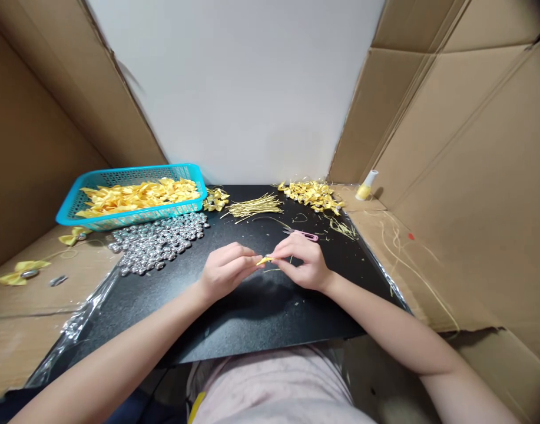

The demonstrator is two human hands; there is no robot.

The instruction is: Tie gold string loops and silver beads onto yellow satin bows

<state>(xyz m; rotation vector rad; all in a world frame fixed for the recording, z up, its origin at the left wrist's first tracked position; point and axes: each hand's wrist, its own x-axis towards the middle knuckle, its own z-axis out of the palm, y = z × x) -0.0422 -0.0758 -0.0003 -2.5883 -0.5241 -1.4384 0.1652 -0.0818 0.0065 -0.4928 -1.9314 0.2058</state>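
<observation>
Between my hands, over the middle of the black table, is a small yellow ribbon bow (264,260), partly hidden by fingertips. My left hand (229,268) pinches its left end. From the other side, my right hand (302,259) grips it between thumb and forefinger, and a thin yellow tie sticks out below the fingers. Just beyond the right hand lie pink-handled thread snips (302,234). Farther back is a bundle of yellow ties (254,206). Silver beads (159,241) are spread in a pile to the left of my left hand.
A blue basket (131,221) of yellow bows stands at the back left. Beaded bows (314,194) are heaped at the back right, near offcuts (343,228). A small bottle (365,187) stands on the right cardboard ledge. Cardboard walls (473,147) enclose both sides.
</observation>
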